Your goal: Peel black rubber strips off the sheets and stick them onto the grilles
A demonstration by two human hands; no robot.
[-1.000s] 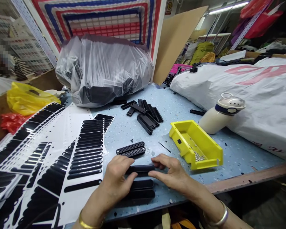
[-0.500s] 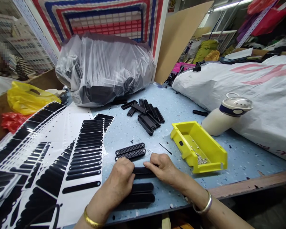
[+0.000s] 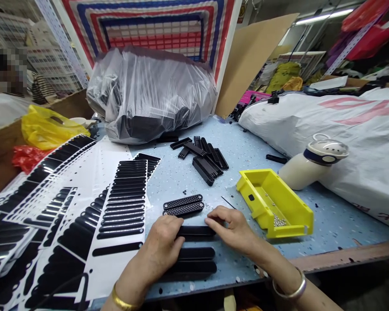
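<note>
A smooth black strip-shaped piece (image 3: 197, 233) lies on the blue speckled table, its ends between my two hands. My left hand (image 3: 164, 242) grips its left end, thumb along the near side. At its right end is my right hand (image 3: 228, 226), fingers bent together with the tips on the piece. Nearer the table edge lie two more smooth black pieces (image 3: 197, 260), partly behind my left hand. Just beyond my hands sits a pair of textured black pieces (image 3: 183, 205) with screws at their ends.
Sheets of black adhesive strips (image 3: 121, 198) cover the left. A yellow bin (image 3: 275, 203) with small metal parts, a bottle (image 3: 306, 164) and a white sack (image 3: 359, 129) stand right. Behind are piled black parts (image 3: 202, 155) and a grey plastic bag (image 3: 152, 95). A person (image 3: 42, 86) is far left.
The whole view has shifted, so things appear slightly further right. My hands remain at the two ends of the black piece, with my right fingertips slightly looser.
</note>
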